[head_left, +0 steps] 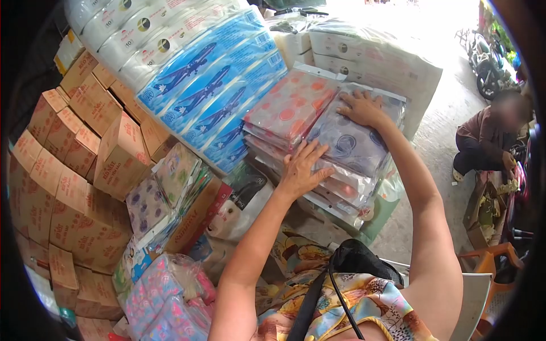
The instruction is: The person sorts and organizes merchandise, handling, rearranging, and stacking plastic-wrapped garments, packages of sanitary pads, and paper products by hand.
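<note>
Two stacks of flat plastic-wrapped packages stand side by side in front of me. On the left stack the top package (293, 105) has red-orange circles; on the right one, the top package (350, 142) is grey-blue with dark round patterns. My right hand (362, 108) lies flat near the far edge of the grey-blue package, fingers spread. At the near edge of the stacks, my left hand (306, 167) rests with its fingers apart, touching the near-left corner of the grey-blue package. More wrapped packages (347, 190) show beneath, their edges uneven.
Blue-printed packs (210, 85) and white tissue packs (375, 59) rise behind the stacks. Brown cartons (74, 216) are piled at left, near a box of patterned packages (151, 210). At right, a person (489, 131) crouches by a carton (483, 210); an orange chair (500, 273) stands nearer.
</note>
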A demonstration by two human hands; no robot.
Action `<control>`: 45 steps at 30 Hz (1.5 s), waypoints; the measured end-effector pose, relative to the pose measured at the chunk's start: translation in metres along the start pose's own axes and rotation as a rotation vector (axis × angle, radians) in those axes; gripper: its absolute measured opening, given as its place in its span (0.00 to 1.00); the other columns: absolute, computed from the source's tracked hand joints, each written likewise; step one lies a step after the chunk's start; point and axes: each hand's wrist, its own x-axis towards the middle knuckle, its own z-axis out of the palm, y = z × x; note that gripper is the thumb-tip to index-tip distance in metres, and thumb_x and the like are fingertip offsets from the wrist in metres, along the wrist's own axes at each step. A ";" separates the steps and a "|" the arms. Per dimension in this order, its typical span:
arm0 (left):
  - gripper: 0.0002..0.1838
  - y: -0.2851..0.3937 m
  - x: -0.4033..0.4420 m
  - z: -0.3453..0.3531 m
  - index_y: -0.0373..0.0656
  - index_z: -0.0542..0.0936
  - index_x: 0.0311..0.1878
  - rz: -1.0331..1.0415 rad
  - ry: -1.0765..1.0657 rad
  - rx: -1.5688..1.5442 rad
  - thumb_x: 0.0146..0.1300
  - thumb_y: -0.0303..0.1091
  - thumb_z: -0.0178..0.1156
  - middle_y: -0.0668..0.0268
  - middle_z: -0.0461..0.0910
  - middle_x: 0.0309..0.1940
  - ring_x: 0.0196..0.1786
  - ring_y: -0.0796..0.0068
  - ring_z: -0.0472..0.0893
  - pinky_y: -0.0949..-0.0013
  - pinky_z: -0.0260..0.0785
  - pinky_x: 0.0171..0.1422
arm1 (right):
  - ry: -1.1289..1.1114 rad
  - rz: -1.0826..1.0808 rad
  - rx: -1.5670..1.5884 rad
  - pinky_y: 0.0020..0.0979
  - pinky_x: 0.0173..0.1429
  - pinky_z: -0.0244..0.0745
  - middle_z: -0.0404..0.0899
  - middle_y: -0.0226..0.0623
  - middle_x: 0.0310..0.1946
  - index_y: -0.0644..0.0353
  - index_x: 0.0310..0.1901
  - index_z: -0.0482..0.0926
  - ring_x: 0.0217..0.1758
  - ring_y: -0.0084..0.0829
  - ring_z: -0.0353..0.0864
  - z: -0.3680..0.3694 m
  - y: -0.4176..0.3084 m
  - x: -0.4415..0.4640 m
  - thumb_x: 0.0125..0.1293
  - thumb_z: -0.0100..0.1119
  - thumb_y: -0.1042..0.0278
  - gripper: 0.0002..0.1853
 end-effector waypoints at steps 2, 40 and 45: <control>0.33 -0.002 -0.007 0.006 0.54 0.67 0.58 -0.013 -0.009 -0.017 0.51 0.60 0.53 0.58 0.59 0.61 0.65 0.58 0.54 0.48 0.43 0.62 | 0.065 -0.018 0.009 0.65 0.58 0.38 0.56 0.44 0.60 0.42 0.59 0.62 0.63 0.49 0.51 0.006 -0.002 -0.002 0.56 0.41 0.36 0.31; 0.33 -0.025 -0.080 0.016 0.43 0.64 0.59 -0.292 0.057 -0.521 0.53 0.49 0.59 0.55 0.66 0.56 0.60 0.62 0.65 0.66 0.57 0.60 | 0.262 -0.028 0.119 0.64 0.57 0.42 0.58 0.40 0.59 0.46 0.56 0.66 0.62 0.45 0.54 0.029 0.011 -0.023 0.56 0.43 0.39 0.29; 0.27 -0.078 -0.127 0.022 0.42 0.65 0.58 -0.524 0.368 -0.836 0.56 0.42 0.57 0.60 0.72 0.48 0.51 0.72 0.72 0.72 0.63 0.51 | 0.287 -0.040 0.085 0.61 0.57 0.45 0.59 0.40 0.58 0.46 0.57 0.64 0.62 0.44 0.56 0.036 0.018 -0.024 0.59 0.41 0.41 0.28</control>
